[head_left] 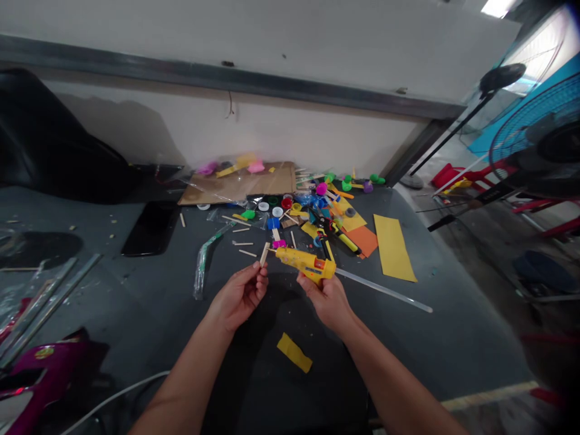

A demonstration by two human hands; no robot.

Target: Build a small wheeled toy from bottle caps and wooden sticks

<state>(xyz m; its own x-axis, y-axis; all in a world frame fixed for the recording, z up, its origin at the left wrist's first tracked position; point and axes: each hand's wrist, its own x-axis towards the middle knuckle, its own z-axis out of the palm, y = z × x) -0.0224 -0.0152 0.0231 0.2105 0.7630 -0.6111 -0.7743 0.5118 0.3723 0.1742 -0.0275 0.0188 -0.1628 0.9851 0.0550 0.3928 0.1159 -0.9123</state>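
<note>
My left hand [241, 294] pinches a short pale wooden stick [264, 255] upright between thumb and fingertips. In my right hand [326, 297] is a yellow glue gun [302, 261], its nozzle pointing left at the upper part of the stick. Whether the nozzle touches the wood is too small to tell. A long clear glue stick [385, 290] extends from the back of the gun toward the right. Just beyond the nozzle lies a magenta piece [278, 244] beside a blue cap [273, 223]. Nearer to me, between my forearms, is a small yellow paper strip [294, 353].
Bottle caps [277, 212], sticks and cutters with yellow-black handles [347, 238] lie beyond my hands, before a cardboard sheet [235, 184]. Yellow paper [394, 248] is at right. A black phone [151, 228], plastic-wrapped sticks and a magenta device [49, 374] are at left.
</note>
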